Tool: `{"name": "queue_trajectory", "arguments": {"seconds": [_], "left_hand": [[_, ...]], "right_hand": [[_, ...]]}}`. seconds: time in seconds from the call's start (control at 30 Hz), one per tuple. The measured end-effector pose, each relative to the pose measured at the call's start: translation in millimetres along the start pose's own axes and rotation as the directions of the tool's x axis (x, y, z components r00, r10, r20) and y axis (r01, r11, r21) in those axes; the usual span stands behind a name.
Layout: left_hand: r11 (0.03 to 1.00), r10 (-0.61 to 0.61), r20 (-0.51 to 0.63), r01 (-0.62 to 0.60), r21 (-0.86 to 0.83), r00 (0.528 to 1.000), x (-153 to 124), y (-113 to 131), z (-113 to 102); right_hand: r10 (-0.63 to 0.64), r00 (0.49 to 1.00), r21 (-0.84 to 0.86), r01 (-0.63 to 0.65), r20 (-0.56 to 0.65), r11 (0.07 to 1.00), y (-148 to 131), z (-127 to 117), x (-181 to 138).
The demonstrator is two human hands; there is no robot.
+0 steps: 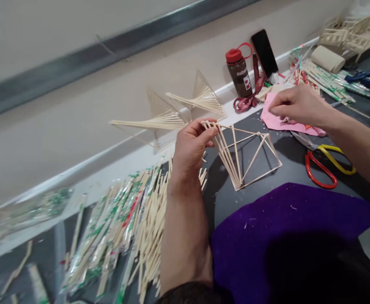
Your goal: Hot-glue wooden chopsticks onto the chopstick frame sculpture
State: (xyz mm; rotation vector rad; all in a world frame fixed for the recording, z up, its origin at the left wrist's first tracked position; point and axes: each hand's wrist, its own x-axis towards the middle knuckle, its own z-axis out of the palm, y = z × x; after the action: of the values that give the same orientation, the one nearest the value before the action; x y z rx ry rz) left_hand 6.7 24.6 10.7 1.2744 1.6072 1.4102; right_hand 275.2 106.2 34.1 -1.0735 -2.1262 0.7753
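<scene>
My left hand [189, 145] pinches the upper end of a small frame of thin wooden sticks [237, 154] between thumb and fingers. The frame's lower corners rest on the dark tabletop, and its slanted sticks fan out from one bottom corner. Off to the right, my right hand [295, 105] is held over a pink sheet [269, 120] with its fingers curled together. Whatever those fingers hold, if anything, cannot be made out; a small shiny metal bit shows just below them. Scissors [322, 175] with red and yellow handles lie beside the pink sheet.
Loose sticks [153, 219] and wrapped chopsticks [109, 228] cover the left side. Twisted stick models [204, 103] stand along the wall. A red-capped bottle [240, 76], a phone [264, 52] and a wooden model [346, 38] are behind. Purple cloth [251, 228] lies in front.
</scene>
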Motion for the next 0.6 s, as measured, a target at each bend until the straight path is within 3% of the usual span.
{"name": "queue_trajectory", "arguments": {"seconds": [0.1,0.27,0.6], "left_hand": [[1.0,0.011,0.003,-0.011,0.004,1.0,0,-1,0],[1.0,0.012,0.004,-0.012,-0.003,1.0,0,-2,-1],[1.0,0.011,0.005,-0.011,0.001,1.0,-1,-2,-2]], "right_hand": [[-0.079,0.989,0.099,0.066,0.123,0.993,-14,30,29],[-0.048,0.967,0.151,0.009,0.251,0.988,-12,71,56],[-0.014,0.963,0.286,-0.066,0.269,0.956,-12,87,61]]}}
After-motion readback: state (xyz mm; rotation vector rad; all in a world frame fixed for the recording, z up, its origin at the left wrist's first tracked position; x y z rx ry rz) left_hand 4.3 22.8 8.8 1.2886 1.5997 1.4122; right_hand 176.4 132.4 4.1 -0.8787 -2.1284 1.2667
